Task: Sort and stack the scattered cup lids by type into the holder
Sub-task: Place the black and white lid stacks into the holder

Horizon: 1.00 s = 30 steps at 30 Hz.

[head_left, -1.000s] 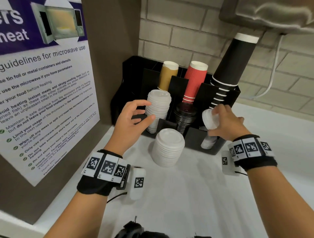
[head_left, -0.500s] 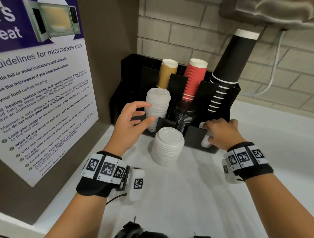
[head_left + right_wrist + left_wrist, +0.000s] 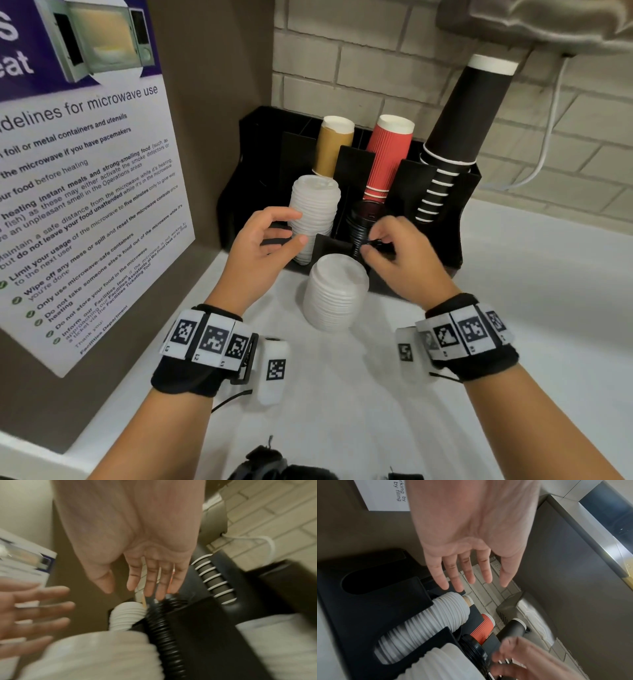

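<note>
A black holder [image 3: 442,240] stands at the back of the white counter. Its front left slot holds a tall stack of white lids [image 3: 313,212] [image 3: 426,623]; the middle slot holds black lids [image 3: 359,222] [image 3: 164,626]. Another stack of white lids [image 3: 337,294] stands loose on the counter in front of the holder. My left hand [image 3: 296,228] [image 3: 471,582] hovers open beside the slotted white stack and holds nothing. My right hand [image 3: 370,246] [image 3: 142,591] is at the black lids with straight fingers, also empty. It hides the front right slot.
Brown [image 3: 334,147], red [image 3: 388,157] and black [image 3: 455,137] paper cups fill the holder's back slots. A microwave poster [image 3: 85,192] covers the left wall panel. A grey appliance [image 3: 548,24] hangs overhead, with a white cable [image 3: 548,137]. The counter [image 3: 513,308] extends to the right.
My right hand lowered a small stack of white lids into the front right slot, let go, and moved left to the black lids. The left hand barely moved.
</note>
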Each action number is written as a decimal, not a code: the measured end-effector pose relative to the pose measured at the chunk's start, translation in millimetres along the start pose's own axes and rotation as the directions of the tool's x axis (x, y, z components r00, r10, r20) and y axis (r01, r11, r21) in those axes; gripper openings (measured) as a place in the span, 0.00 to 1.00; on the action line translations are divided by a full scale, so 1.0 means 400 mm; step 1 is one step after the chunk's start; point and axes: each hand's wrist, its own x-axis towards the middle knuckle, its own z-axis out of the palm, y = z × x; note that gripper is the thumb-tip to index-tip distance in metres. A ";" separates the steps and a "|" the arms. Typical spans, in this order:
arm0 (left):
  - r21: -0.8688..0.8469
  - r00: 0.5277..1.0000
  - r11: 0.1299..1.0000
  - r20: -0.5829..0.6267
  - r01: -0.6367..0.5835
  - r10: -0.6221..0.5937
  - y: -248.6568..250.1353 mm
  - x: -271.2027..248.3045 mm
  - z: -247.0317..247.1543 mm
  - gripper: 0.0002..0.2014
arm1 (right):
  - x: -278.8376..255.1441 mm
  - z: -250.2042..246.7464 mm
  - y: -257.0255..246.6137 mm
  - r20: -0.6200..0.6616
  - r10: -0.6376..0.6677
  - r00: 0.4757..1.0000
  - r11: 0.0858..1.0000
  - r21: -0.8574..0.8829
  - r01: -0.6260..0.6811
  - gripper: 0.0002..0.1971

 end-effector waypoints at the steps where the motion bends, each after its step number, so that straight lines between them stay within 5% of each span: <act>1: -0.001 1.000 1.000 -0.001 0.003 -0.003 -0.001 -0.002 0.000 0.14 | -0.002 0.014 -0.022 0.055 0.005 0.998 0.999 0.040 -0.007 0.13; 5: 0.003 1.000 1.000 -0.009 0.010 -0.010 -0.003 -0.007 -0.002 0.14 | -0.011 0.071 -0.055 0.293 0.122 0.948 0.993 -0.030 -0.118 0.27; 19: 0.005 1.000 1.000 -0.014 0.013 -0.013 0.003 -0.008 -0.004 0.14 | -0.004 0.104 -0.058 0.226 0.174 0.958 0.984 0.001 -0.179 0.29; 22: 0.007 1.000 1.000 -0.009 0.016 -0.016 0.009 -0.011 -0.002 0.17 | 0.001 0.077 -0.064 0.112 0.163 0.980 0.979 0.108 -0.175 0.27; 25: 0.003 0.991 0.999 0.126 0.036 -0.036 0.016 -0.017 0.010 0.28 | 0.004 0.044 -0.083 0.000 0.171 0.985 0.936 0.313 -0.163 0.24; 28: -0.056 0.967 0.995 0.246 0.079 -0.063 0.022 -0.023 0.039 0.45 | -0.007 0.023 -0.121 0.042 0.225 0.974 0.798 0.565 -0.209 0.21; 30: -0.108 0.962 0.990 0.265 0.093 -0.062 0.026 -0.024 0.058 0.47 | -0.019 0.015 -0.138 0.085 0.219 0.972 0.722 0.655 -0.220 0.21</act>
